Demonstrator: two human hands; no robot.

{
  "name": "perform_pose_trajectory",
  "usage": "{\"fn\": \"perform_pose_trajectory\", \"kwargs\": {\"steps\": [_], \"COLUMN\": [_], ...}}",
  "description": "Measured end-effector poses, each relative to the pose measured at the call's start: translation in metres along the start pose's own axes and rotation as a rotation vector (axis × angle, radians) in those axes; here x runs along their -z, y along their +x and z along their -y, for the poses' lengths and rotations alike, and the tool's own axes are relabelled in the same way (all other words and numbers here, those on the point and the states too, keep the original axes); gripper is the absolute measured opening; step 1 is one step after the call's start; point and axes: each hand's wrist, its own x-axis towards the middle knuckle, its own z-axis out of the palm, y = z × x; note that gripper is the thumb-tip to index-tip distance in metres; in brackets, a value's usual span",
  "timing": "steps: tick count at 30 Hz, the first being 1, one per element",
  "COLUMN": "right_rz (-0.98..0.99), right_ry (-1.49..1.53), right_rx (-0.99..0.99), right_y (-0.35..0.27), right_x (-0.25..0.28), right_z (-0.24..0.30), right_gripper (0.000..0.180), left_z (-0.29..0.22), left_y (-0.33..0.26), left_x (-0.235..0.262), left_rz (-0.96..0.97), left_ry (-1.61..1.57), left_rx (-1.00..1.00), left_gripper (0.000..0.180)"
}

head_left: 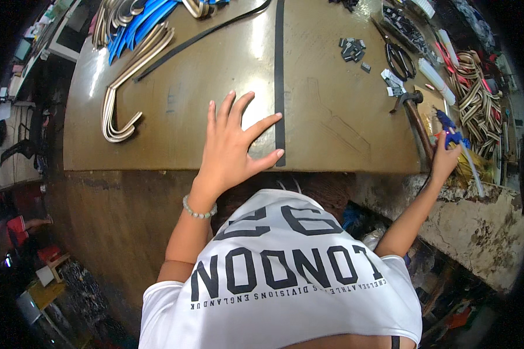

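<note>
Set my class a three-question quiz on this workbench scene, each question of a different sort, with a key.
1. True or false: the left hand is spread, with thumb and forefinger at the long black strip.
2. What colour is the tool held in the right hand? A) red B) blue C) green
3. Fill in: the black-handled scissors lie toward the table's ____ side.

Key: 1. True. 2. B. 3. right.

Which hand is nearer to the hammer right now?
Right. The right hand, gripping a blue glue gun, is close beside the hammer, just right of its handle. The left hand is far to its left, fingertips at the black strap.
</note>
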Motion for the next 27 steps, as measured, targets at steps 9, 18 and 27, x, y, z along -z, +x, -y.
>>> {"fn": "perform_pose_trajectory", "kwargs": {"steps": [9, 18, 27], "right_rz": [0.073, 0.746, 0.947], "right_ry": [0.006, 0.673, 0.665], "right_rx": [-0.009, 0.39, 0.628], "right_y": [-0.002, -0.091, -0.084], "right_x": [0.044, 0.021, -0.033], "right_z": [0.067, 0.229, 0.255], "right_gripper": [0.047, 0.041, 0.038], "left_z": [0.002, 0.003, 0.004], "left_y": [0.0, 0.001, 0.001], "left_x": [-0.001, 0.001, 0.003], "left_rz": [-0.005, -0.005, 0.027], "left_ry": [-0.023, -0.047, -0.061], "left_rx": [-0.013, -0.025, -0.011], "left_gripper": [0.057, 0.058, 0.057]}}
